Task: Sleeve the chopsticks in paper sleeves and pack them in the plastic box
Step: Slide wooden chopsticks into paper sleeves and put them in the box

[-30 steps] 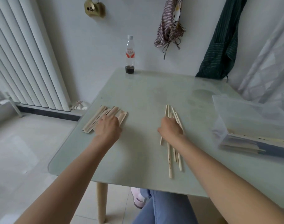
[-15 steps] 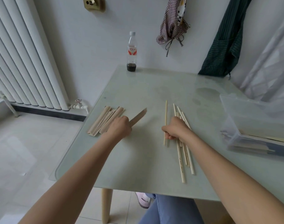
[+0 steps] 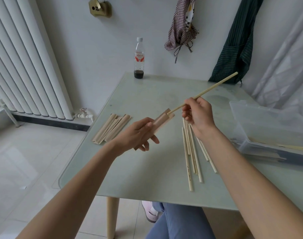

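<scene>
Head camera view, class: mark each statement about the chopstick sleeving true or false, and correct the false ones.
1. The left hand holds a paper sleeve. True.
2. The right hand holds a chopstick with its tip at the sleeve's mouth. True.
3. The plastic box sits left of the spare sleeves. False: it is at the table's right side.
4. No loose chopsticks lie on the table. False: several lie there.

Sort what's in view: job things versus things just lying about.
Job: held chopstick, held paper sleeve, spare sleeves, loose chopsticks, plastic box.
Lying about: bottle, checked cloth, green apron.
</scene>
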Demonstrator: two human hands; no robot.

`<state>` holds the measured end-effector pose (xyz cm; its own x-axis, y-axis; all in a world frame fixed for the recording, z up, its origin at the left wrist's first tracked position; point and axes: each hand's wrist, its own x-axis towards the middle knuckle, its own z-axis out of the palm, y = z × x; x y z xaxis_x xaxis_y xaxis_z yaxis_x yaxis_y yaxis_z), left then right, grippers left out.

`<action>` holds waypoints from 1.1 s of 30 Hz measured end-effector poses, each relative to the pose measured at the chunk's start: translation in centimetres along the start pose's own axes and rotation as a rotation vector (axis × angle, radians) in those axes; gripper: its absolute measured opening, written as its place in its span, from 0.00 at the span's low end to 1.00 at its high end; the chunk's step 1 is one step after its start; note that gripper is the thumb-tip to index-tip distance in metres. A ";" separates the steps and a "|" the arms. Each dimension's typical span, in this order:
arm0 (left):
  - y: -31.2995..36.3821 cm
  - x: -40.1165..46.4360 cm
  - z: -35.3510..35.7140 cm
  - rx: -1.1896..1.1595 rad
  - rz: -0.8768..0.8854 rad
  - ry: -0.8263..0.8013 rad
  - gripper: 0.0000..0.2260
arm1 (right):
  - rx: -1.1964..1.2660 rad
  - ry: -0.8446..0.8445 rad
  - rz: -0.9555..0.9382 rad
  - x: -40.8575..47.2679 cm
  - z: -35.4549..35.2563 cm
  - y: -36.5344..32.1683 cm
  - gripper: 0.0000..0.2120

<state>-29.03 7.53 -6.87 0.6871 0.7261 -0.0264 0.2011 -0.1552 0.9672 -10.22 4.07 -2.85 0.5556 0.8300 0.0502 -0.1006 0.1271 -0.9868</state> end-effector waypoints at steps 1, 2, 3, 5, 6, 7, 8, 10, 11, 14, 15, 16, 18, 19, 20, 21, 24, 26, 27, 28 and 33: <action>0.0 -0.1 0.0 -0.035 -0.005 -0.018 0.10 | 0.007 0.015 -0.007 0.1 -0.1 0.1 0.09; 0.0 -0.2 0.1 -0.050 -0.009 -0.029 0.09 | 0.013 0.024 -0.012 0.1 -0.3 0.1 0.09; 0.1 -0.3 0.1 -0.049 -0.009 -0.034 0.09 | 0.015 0.026 -0.015 0.1 -0.5 0.1 0.09; 0.2 -0.5 0.2 -0.046 -0.010 -0.040 0.08 | -0.004 0.013 -0.013 -0.2 -0.6 0.1 0.09; 0.3 -0.6 0.4 -0.048 -0.007 -0.041 0.08 | -0.017 0.003 -0.012 -0.3 -0.7 0.2 0.08; 0.4 -0.6 0.4 -0.052 -0.006 -0.042 0.08 | -0.025 -0.004 -0.011 -0.5 -0.7 0.2 0.08; 0.5 -0.7 0.5 -0.059 -0.008 -0.044 0.08 | -0.027 -0.009 -0.010 -0.6 -0.7 0.2 0.08; 0.6 -0.7 0.5 -0.070 -0.020 -0.047 0.09 | -0.025 -0.017 -0.011 -0.7 -0.8 0.2 0.08; 0.7 -0.6 0.5 -0.071 -0.025 -0.045 0.09 | -0.024 -0.021 -0.011 -0.7 -0.8 0.2 0.08; 0.9 -0.5 0.5 -0.035 -0.011 -0.006 0.08 | -0.010 -0.044 -0.008 -0.9 -1.1 0.1 0.08; 1.0 -0.5 0.6 -0.006 0.004 0.005 0.08 | -0.006 -0.059 -0.005 -1.0 -1.1 0.1 0.08; 1.1 -0.5 0.6 0.022 0.018 0.006 0.09 | -0.004 -0.079 0.000 -1.1 -1.1 0.2 0.07; 1.3 -0.5 0.8 0.052 0.032 -0.004 0.10 | -0.015 -0.126 0.012 -1.5 -1.1 0.3 0.07; 1.3 -0.5 0.9 0.060 0.034 -0.001 0.10 | -0.027 -0.143 0.017 -1.6 -1.1 0.4 0.07; 1.3 -0.5 1.0 0.076 0.039 0.012 0.10 | -0.042 -0.153 0.020 -1.7 -1.2 0.6 0.07; 1.3 -0.4 1.1 0.106 0.051 0.035 0.10 | -0.056 -0.157 0.021 -1.7 -1.2 0.7 0.07; 1.3 -0.2 1.1 0.169 0.092 0.098 0.09 | -0.077 -0.153 0.020 -1.8 -1.3 0.9 0.07; 1.3 -0.1 1.1 0.156 0.102 0.125 0.09 | -0.077 -0.140 0.018 -1.7 -1.4 0.8 0.07; 1.3 -0.2 1.0 0.152 0.107 0.136 0.09 | -0.081 -0.134 0.016 -1.7 -1.4 0.8 0.08; 1.4 -0.2 1.0 0.153 0.111 0.143 0.09 | -0.087 -0.129 0.015 -1.7 -1.5 0.9 0.09; 1.7 -0.2 1.2 0.180 0.127 0.147 0.09 | -0.096 -0.168 0.019 -2.2 -0.8 1.4 0.10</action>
<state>-28.02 6.34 -5.51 0.6084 0.7808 0.1425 0.2494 -0.3585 0.8996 -10.95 2.03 -4.48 0.4080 0.9117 0.0484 -0.0263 0.0647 -0.9976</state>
